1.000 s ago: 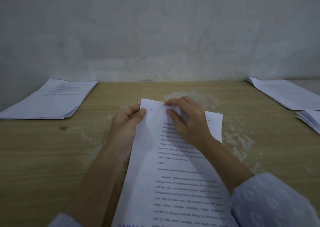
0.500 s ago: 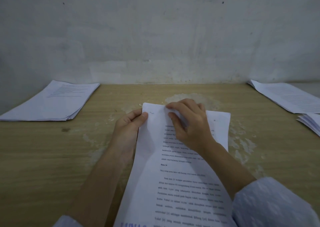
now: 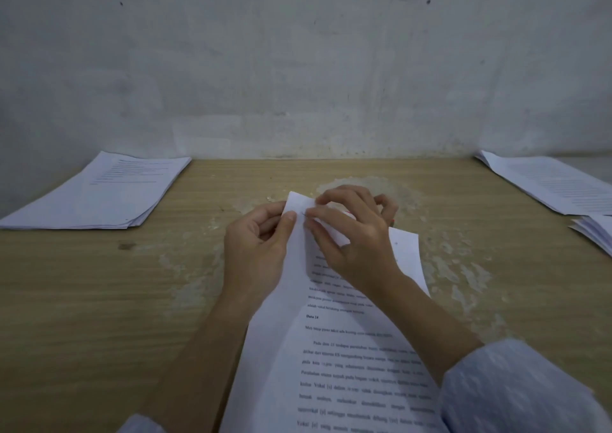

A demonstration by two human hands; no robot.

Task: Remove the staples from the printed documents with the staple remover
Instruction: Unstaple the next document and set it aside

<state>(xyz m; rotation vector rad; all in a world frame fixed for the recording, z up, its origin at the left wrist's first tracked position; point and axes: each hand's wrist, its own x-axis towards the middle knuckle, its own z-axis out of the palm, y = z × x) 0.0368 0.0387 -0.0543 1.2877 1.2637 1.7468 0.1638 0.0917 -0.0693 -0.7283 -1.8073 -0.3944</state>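
**Holding a printed document at its stapled corner**

Item: printed document, white sheets with black typed paragraphs and a bold heading partway down. It runs from the bottom edge of the view up to mid-table, its top left corner lifted off the wooden table. A short dark mark, apparently the staple, sits in that corner.

Left hand: fingers curled, thumb pressed on the front of the page at the left edge just beside the staple, pinching the corner.

Right hand: forefinger and thumb narrowed onto the paper right at the staple; the other fingers are curled behind. A bit of red shows past its far edge, too hidden for me to name. I cannot see a staple remover.

Surroundings: one stack of papers lies at the table's far left, overhanging the left edge. Two more paper piles lie far right, well apart from my hands. Bare worn wood lies between the stacks and the document. A grey wall closes the table's far edge.
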